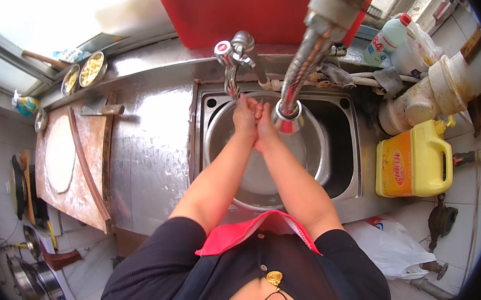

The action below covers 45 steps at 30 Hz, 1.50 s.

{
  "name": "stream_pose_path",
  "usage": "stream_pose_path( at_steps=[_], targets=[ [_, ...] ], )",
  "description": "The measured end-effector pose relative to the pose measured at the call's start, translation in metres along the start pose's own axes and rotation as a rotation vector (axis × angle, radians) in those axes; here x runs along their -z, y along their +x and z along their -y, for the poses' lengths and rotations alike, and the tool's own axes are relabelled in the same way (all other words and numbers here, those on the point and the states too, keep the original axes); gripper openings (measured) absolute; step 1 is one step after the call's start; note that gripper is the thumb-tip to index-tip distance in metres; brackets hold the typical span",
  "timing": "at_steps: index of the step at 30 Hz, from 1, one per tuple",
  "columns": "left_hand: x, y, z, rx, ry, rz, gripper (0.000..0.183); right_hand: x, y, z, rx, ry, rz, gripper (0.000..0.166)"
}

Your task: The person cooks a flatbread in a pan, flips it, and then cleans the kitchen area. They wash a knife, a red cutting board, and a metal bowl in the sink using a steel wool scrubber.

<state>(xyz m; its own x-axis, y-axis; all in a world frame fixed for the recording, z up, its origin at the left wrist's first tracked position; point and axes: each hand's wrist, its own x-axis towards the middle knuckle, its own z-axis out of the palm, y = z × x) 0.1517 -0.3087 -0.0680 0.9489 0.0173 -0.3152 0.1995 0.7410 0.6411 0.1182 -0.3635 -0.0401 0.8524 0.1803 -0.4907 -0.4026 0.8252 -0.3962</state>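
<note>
My left hand (243, 116) and my right hand (265, 125) are pressed together, palms and fingers overlapping, beneath a chrome tap (231, 74). I see no object in either hand, though the fingers partly hide each other. Under them a round metal basin (311, 155) sits in the stainless-steel sink (356, 155). Close to the right hand, a braided metal hose (302, 71) hangs down and ends in a chrome fitting (289, 123). Whether water is running from the tap is hard to make out.
Left on the steel counter (149, 159), a floured board (91, 148) bears flattened dough (60, 155), a wooden rolling pin (86, 166) and a cleaver (94, 109). Bowls of diced food (92, 69) stand behind. At right are a yellow jug (433, 165), a bottle (385, 42) and a thick pipe (432, 90).
</note>
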Motion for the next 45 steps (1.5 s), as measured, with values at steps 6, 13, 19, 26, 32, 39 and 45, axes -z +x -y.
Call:
stream_pose_path(
  at_steps=[6, 13, 19, 26, 32, 39, 45],
  targets=[
    [0.005, 0.009, 0.02, -0.818, 1.227, -0.108, 0.013, -0.006, -0.02, -0.006, -0.179, -0.015, -0.077, 0.059],
    [0.022, -0.028, 0.044, -0.487, 0.88, 0.164, 0.019, 0.047, 0.029, 0.014, -0.004, -0.12, 0.127, 0.026],
    [0.049, -0.007, -0.011, -0.877, 1.685, 0.826, 0.031, 0.001, 0.004, -0.011, 0.113, -0.107, -0.298, 0.031],
    [0.064, -0.03, 0.039, -0.606, 1.634, -0.232, 0.025, 0.084, 0.008, 0.005, 0.656, -0.984, -0.6, 0.029],
    [0.084, -0.023, 0.094, 0.406, 0.192, -0.285, 0.04, 0.128, 0.036, -0.03, 0.078, -0.584, -0.285, 0.029],
    [0.041, -0.001, 0.047, 0.26, -0.553, -0.236, 0.048, 0.047, -0.013, -0.068, 0.364, -0.443, -0.309, 0.047],
    [0.042, 0.006, 0.073, -0.113, 0.47, -0.062, 0.051, 0.103, 0.052, -0.025, 0.048, -0.103, -0.217, 0.053]
  ],
)
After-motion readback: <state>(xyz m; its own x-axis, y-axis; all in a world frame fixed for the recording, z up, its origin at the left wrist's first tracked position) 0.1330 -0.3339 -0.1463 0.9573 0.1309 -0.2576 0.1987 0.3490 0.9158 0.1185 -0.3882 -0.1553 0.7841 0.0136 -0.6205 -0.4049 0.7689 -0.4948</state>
